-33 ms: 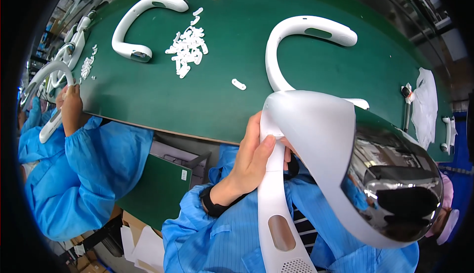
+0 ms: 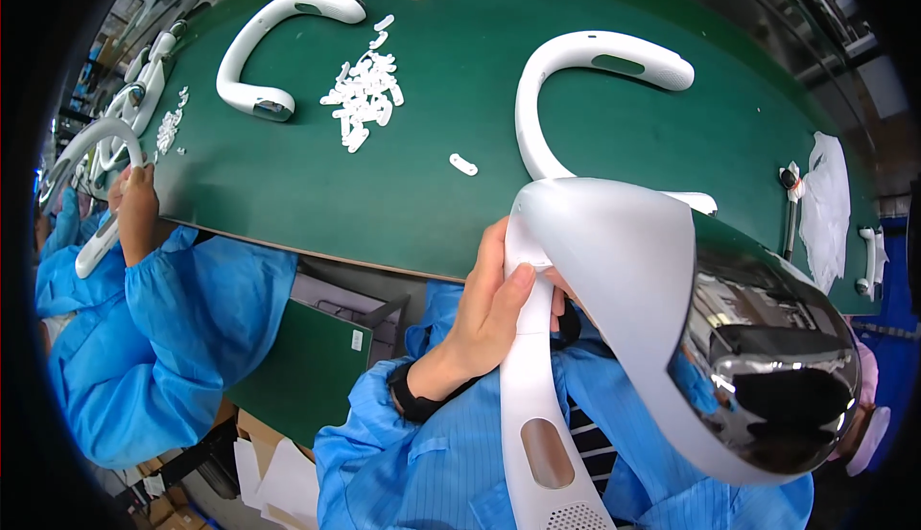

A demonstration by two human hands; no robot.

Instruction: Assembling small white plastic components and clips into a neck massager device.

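My left hand (image 2: pixel 483 317) wraps round a white neckband device (image 2: pixel 528 367), thumb pressed on its near face close to a seam. Its lower arm, with an oval slot and a perforated grille, hangs down in front of my blue sleeves. At the upper right, a big silver shell (image 2: pixel 614 261) with a glossy black rounded end looms close to the view; it seems to be part of the same device. Behind that shell my right hand (image 2: pixel 559 292) is almost wholly hidden, with only a bit of skin showing, so its grip cannot be made out.
The green table (image 2: pixel 422 204) bears two more white neckbands, one at far left (image 2: pixel 240 46) and one ahead (image 2: pixel 528 98). Between them are a pile of small white pieces (image 2: pixel 365 94) and one loose piece (image 2: pixel 463 164). A white bag (image 2: pixel 825 209) lies right; a co-worker (image 2: pixel 163 338) handles a neckband left.
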